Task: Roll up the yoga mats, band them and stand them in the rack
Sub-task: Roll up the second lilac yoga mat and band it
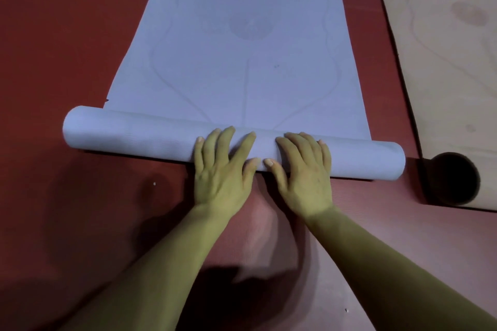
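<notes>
While left hand (223,169) and right hand (304,172) press flat, fingers straight, on its roll (134,134): lilac yoga mat (242,62), part-rolled on red floor (53,35). Hazard: hands bunched mid-roll, ends unguided; roll may skew and telescope.

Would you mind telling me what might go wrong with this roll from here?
The roll juts leftward past the flat blue mat, so it may wind skewed. The left hand and right hand press close together near the middle, so the ends may loosen. Its right end lies near the tan mat, which it might catch.
</notes>
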Motion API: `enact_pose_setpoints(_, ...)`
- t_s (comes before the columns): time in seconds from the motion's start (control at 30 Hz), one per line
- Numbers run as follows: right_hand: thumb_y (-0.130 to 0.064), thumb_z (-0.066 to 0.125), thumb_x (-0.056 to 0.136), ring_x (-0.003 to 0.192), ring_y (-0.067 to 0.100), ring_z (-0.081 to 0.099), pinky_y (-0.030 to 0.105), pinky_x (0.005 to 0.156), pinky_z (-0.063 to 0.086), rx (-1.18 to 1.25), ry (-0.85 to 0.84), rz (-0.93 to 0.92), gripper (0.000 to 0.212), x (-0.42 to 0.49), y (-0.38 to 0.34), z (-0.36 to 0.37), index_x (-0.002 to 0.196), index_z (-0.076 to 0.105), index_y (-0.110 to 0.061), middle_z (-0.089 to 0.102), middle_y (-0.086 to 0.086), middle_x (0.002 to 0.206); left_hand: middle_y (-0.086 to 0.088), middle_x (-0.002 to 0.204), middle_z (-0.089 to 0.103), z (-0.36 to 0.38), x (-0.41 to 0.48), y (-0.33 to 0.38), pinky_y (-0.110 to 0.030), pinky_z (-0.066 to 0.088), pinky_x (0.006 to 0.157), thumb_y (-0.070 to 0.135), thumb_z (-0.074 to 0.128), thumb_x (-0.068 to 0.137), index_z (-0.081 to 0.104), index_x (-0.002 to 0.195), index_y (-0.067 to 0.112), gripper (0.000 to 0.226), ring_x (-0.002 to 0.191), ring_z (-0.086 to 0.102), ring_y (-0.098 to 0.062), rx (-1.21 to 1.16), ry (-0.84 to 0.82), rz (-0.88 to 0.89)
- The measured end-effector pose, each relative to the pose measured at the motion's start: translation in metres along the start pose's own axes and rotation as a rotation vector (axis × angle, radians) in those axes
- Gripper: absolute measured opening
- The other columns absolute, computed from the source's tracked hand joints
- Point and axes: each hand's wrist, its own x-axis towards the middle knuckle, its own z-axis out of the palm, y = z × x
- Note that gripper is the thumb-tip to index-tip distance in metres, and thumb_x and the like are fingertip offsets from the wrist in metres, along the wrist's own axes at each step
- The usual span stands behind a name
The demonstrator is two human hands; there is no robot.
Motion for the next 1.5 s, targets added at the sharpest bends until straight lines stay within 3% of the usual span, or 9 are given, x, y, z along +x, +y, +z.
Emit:
enact_pose_setpoints(0.13,-0.046,0.053,0.100,0.132,0.031,0.051,0.046,0.118,0.024,-0.004,-0.045,0.001,0.046,0.014,0.003,0.001,0.130,0.065,-0.013,0.063,0.004,0.133,-0.008,0.138,0.052,0.004,0.002,-0.005,-0.051,0.018,0.120,0.041,0.050,0.099,0.061,0.131,0.027,0.037,0.135,0.043,-0.037,-0.012,0.000,0.061)
enact_pose_setpoints(0.37,-0.050,0.060,0.095,0.139,0.031,0.046,0.047,0.120,0.020,0.045,-0.035,0.026,0.051,0.006,0.011,-0.005,0.131,0.064,-0.014,0.058,0.005,0.142,-0.006,0.135,0.057,0.006,0.023,0.000,-0.048,0.013,0.120,0.041,0.047,0.097,0.063,0.127,0.028,0.036,0.133,0.045,-0.037,0.003,-0.080,-0.007)
enact_pose_setpoints(0.57,-0.048,0.058,0.097,0.131,0.031,0.052,0.047,0.115,0.030,0.057,-0.037,-0.008,0.045,0.024,0.023,-0.001,0.127,0.067,-0.015,0.063,0.004,0.134,-0.013,0.141,0.054,0.005,0.027,0.003,-0.055,0.021,0.119,0.043,0.047,0.100,0.061,0.136,0.023,0.044,0.137,0.044,-0.038,0.009,-0.069,-0.015)
enact_pose_setpoints(0.83,-0.053,0.061,0.095,0.135,0.032,0.046,0.050,0.117,0.025,0.082,-0.045,-0.003,0.049,0.032,0.025,-0.001,0.128,0.066,-0.018,0.059,0.004,0.139,-0.012,0.133,0.061,0.021,0.055,0.001,-0.057,0.024,0.118,0.048,0.048,0.098,0.068,0.129,0.023,0.045,0.131,0.050,-0.040,0.017,-0.084,-0.026)
enact_pose_setpoints(1.0,-0.044,0.068,0.094,0.128,0.030,0.053,0.042,0.112,0.029,0.058,-0.011,-0.046,0.037,0.045,0.039,0.008,0.122,0.071,-0.020,0.065,0.002,0.131,-0.014,0.135,0.060,0.017,0.068,0.002,-0.056,0.025,0.118,0.050,0.042,0.099,0.064,0.134,0.023,0.050,0.132,0.050,-0.039,0.082,-0.163,-0.012)
enact_pose_setpoints(1.13,-0.044,0.061,0.098,0.125,0.031,0.056,0.042,0.110,0.033,0.045,0.009,-0.044,0.036,0.055,0.038,0.010,0.121,0.072,-0.019,0.067,0.002,0.129,-0.015,0.144,0.052,0.015,0.070,0.004,-0.055,0.016,0.120,0.055,0.041,0.096,0.056,0.142,0.025,0.057,0.138,0.042,-0.038,0.099,-0.222,-0.009)
enact_pose_setpoints(1.5,-0.047,0.069,0.093,0.124,0.030,0.057,0.047,0.105,0.038,0.021,-0.080,-0.123,0.045,0.068,0.048,-0.001,0.125,0.069,-0.016,0.062,0.005,0.131,-0.012,0.130,0.061,0.029,0.095,0.000,-0.055,0.026,0.115,0.051,0.047,0.096,0.066,0.129,0.023,0.048,0.126,0.052,-0.040,0.075,-0.140,-0.005)
